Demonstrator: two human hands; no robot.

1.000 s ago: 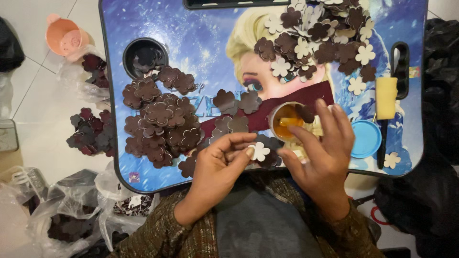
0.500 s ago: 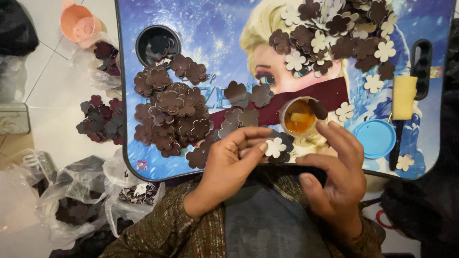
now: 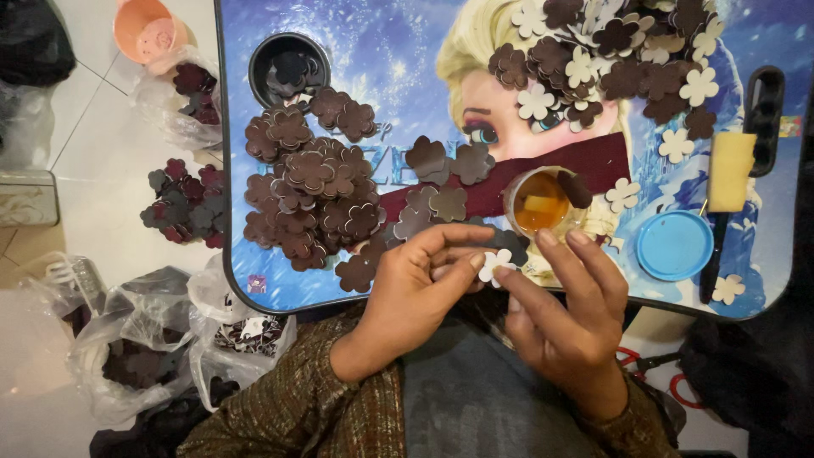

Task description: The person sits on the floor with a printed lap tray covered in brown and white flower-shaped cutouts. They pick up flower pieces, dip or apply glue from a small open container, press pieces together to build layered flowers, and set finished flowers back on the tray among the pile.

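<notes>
clear plastic bags [image 3: 136, 339] on floor, left

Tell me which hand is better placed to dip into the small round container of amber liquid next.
Probably the right hand: its raised fingers sit just below the small round container of amber liquid. The left hand, farther off, pinches the cream flower-shaped cutout.

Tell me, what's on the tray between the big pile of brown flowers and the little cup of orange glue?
In the head view, a few loose brown flowers lie between the big pile and the cup, resting on the tray.
</notes>
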